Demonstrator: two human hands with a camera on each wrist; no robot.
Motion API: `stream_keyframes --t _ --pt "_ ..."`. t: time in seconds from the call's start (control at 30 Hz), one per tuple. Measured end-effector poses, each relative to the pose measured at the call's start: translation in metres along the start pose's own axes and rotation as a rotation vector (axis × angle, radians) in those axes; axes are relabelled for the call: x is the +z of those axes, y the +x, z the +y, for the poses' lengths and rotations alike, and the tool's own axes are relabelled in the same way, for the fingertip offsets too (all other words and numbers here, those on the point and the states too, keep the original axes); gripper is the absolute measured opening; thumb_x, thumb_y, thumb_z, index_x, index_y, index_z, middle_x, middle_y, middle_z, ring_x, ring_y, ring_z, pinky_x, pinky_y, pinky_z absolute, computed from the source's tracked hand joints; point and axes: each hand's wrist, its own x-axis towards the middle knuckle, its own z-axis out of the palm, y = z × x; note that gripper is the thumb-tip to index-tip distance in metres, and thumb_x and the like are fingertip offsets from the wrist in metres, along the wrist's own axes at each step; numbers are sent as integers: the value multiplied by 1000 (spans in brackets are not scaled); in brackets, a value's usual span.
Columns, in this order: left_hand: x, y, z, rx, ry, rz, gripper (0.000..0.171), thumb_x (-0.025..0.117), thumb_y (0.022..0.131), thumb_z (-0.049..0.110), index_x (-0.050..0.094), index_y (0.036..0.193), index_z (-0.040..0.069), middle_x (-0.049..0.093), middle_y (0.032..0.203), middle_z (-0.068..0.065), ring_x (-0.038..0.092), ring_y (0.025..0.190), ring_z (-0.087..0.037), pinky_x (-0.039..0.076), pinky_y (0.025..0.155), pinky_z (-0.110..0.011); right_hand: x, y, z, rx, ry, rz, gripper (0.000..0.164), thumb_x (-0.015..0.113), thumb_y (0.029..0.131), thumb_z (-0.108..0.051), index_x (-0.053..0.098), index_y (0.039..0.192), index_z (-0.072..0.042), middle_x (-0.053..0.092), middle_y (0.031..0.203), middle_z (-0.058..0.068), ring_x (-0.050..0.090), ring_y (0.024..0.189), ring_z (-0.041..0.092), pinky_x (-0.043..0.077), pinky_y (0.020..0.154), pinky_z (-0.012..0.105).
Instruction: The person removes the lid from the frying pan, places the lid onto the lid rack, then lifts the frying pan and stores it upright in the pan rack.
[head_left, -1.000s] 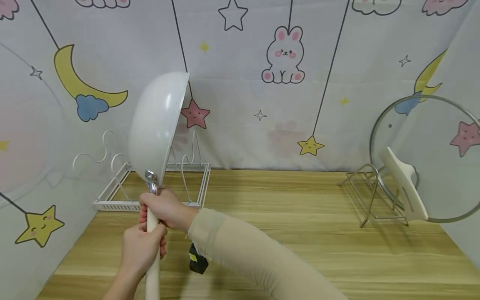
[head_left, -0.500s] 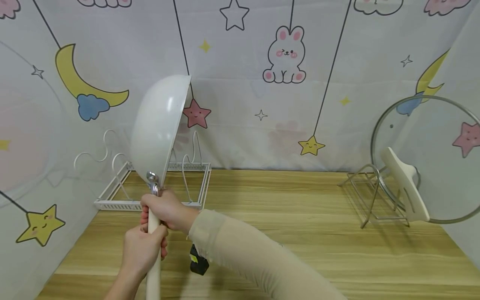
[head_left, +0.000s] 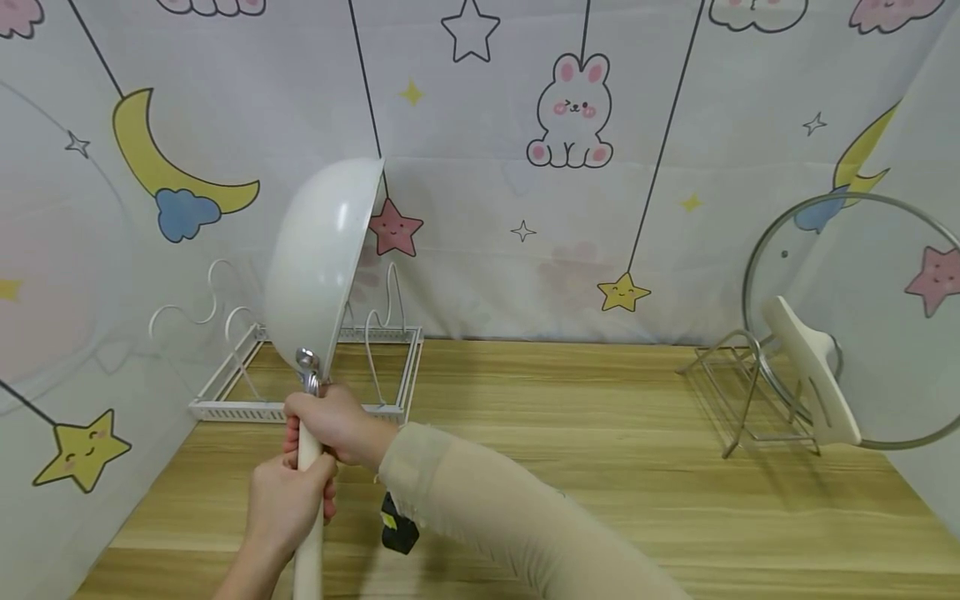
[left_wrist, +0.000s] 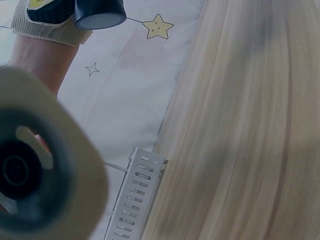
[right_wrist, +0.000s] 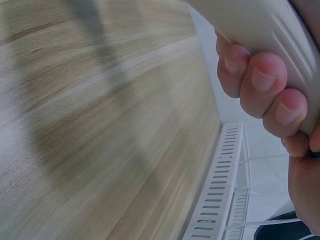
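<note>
A white wok (head_left: pixel 318 267) stands tipped on its side, its rounded outside toward the left. A metal joint links it to the long cream handle (head_left: pixel 307 550). Just below that joint my right hand (head_left: pixel 339 423) grips the handle. Directly beneath, my left hand (head_left: pixel 285 500) wraps round it too. Curled fingers (right_wrist: pixel 262 82) show on the handle in the right wrist view. The handle's blurred end (left_wrist: pixel 90 165) fills the left of the left wrist view. Behind and partly under the wok is a white wire rack (head_left: pixel 240 411) with a slotted frame.
At the right, a glass lid (head_left: pixel 892 383) with a cream handle (head_left: pixel 817 383) leans upright in a metal stand (head_left: pixel 738 417). A black wrist camera (head_left: pixel 399 527) hangs by the right sleeve (head_left: pixel 510 508). A patterned cloth (head_left: pixel 480 167) backs the wood-grain table (head_left: pixel 562 467).
The wok has sunk slightly and shifted a little to the right, toward the rack. Both hands keep their hold on the handle.
</note>
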Motion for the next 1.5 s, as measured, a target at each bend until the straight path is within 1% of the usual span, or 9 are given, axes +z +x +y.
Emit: stream_keyframes --t 0.1,0.3,0.43,0.67,0.83,1.0,1.2,1.5 --pt "0 -1 -1 3 13 1 21 56 81 10 61 63 -1 54 44 2 55 37 -14 48 39 -30 0 0 2 2 5 4 29 54 79 -7 47 50 -8 49 46 3 49 39 13 45 38 21" --pt "1 -2 -3 5 30 8 21 55 80 10 61 65 -4 55 45 0 55 37 -15 49 39 -31 -2 1 4 -6 11 -19 28 52 79 -6 48 51 -8 49 48 2 49 41 13 45 39 21" --pt "1 0 -6 10 31 -4 22 55 81 11 61 64 -2 55 45 0 55 37 -15 48 39 -31 -3 1 5 -13 0 -19 27 52 79 -6 48 52 -8 49 48 1 50 41 13 45 40 21" --pt "2 1 -8 -3 21 -11 22 55 82 11 61 65 -2 55 45 2 55 36 -14 48 39 -31 -2 1 7 -7 -9 6 26 52 78 -6 48 53 -8 49 48 2 50 41 13 44 40 21" --pt "3 0 -8 -11 16 -20 23 56 83 12 59 65 -2 54 44 3 54 36 -14 48 39 -30 -3 1 8 2 6 0 24 52 78 -5 48 54 -8 48 49 2 50 42 14 45 40 22" --pt "4 -1 -8 -23 2 -12 23 55 83 12 59 66 -3 53 45 2 54 36 -13 48 39 -30 -4 0 9 13 13 -13 25 51 78 -6 48 54 -8 48 49 2 50 43 14 46 41 23" --pt "4 -1 -11 -19 7 -12 22 55 83 12 59 68 -4 54 46 2 54 36 -13 49 38 -31 -4 1 11 17 6 -3 25 52 77 -5 48 53 -8 48 49 2 49 43 14 46 41 23" --pt "5 0 -13 -21 -4 -12 21 55 83 11 59 68 -4 54 46 2 54 36 -13 48 38 -31 -5 2 14 34 33 -29 24 52 77 -6 48 53 -8 48 49 2 49 42 14 46 39 24"
